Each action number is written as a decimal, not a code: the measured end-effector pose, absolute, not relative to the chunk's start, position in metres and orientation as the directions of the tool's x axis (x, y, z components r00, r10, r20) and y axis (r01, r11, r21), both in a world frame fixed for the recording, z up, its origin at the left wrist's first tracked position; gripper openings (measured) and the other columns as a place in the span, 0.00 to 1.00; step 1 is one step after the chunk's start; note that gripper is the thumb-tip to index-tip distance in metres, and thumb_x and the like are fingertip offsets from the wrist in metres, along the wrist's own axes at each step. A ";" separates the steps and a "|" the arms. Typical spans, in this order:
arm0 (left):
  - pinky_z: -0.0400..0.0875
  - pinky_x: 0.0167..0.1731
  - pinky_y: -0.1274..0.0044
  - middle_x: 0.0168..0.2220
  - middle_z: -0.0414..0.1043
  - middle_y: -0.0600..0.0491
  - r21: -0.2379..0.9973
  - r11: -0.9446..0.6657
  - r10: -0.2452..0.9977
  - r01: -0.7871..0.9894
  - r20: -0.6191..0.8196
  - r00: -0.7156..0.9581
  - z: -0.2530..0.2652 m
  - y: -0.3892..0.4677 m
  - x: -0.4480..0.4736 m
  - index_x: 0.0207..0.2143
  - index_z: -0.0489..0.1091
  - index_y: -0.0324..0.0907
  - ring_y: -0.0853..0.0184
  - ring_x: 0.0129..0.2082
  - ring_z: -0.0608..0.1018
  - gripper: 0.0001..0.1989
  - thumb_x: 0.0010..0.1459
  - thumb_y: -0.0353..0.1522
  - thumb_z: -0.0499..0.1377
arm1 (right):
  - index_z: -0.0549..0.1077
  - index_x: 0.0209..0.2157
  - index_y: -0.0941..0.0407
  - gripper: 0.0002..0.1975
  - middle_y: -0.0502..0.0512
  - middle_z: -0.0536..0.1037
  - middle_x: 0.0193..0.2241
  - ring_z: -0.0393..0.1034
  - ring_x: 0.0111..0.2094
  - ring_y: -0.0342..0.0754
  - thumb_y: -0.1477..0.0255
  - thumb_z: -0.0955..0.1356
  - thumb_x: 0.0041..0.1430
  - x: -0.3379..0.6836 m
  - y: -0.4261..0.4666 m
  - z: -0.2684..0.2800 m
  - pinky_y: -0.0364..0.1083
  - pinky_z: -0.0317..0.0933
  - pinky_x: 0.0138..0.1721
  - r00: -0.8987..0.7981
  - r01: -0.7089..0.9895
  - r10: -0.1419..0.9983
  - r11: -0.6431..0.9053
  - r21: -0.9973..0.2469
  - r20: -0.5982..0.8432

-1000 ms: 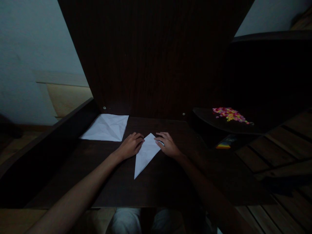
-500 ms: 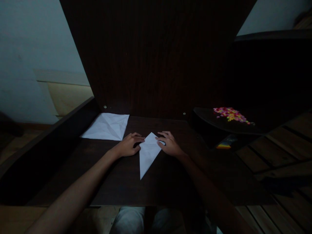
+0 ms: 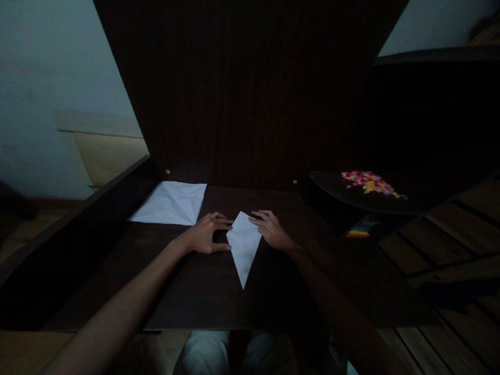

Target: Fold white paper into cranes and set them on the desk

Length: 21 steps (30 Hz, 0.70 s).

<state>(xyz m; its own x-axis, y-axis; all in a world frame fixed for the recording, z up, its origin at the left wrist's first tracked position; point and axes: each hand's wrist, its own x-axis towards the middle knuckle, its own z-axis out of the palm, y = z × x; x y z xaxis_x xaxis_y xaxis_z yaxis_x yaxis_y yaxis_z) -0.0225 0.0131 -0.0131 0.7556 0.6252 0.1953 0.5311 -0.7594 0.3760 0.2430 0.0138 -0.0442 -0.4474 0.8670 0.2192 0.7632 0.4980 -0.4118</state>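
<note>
A white sheet of paper [image 3: 244, 245], folded into a kite shape, lies on the dark desk with its long point toward me. My left hand [image 3: 209, 233] is open at its left side, thumb and fingers spread, the tips touching the edge. On the other side, my right hand [image 3: 271, 229] has its fingers over the upper right edge of the folded paper, gripping it there; its thumb is hard to make out.
Creased white paper [image 3: 172, 202] lies at the back left of the desk [image 3: 187, 291]. Low side board [image 3: 97, 208] on the left, tall dark panel [image 3: 250, 94] behind. Small pink, red and yellow pieces [image 3: 369, 182] are heaped on a curved shelf [image 3: 332, 187] at right.
The folded paper has turned, its long point swinging right so that it now points straight at me. My left thumb has spread away from the fingers and slid down the paper's left edge.
</note>
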 end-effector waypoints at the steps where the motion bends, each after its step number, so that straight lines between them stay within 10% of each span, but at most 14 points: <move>1: 0.58 0.52 0.63 0.54 0.67 0.49 0.376 -0.760 0.624 0.530 0.195 0.757 -0.014 0.013 -0.022 0.50 0.69 0.43 0.55 0.53 0.64 0.29 0.48 0.49 0.60 | 0.69 0.52 0.54 0.23 0.55 0.64 0.57 0.51 0.57 0.55 0.79 0.58 0.56 0.244 0.014 -0.045 0.62 0.48 0.55 -0.448 0.754 0.867 0.498 -0.429 0.219; 21: 0.63 0.46 0.63 0.48 0.72 0.46 0.197 -0.743 0.668 0.640 0.281 0.689 -0.011 0.009 -0.017 0.38 0.74 0.40 0.54 0.48 0.68 0.26 0.50 0.52 0.56 | 0.74 0.45 0.53 0.21 0.55 0.71 0.51 0.57 0.58 0.53 0.78 0.67 0.47 0.247 0.015 -0.043 0.58 0.51 0.58 -0.524 0.535 0.793 0.591 -0.604 0.311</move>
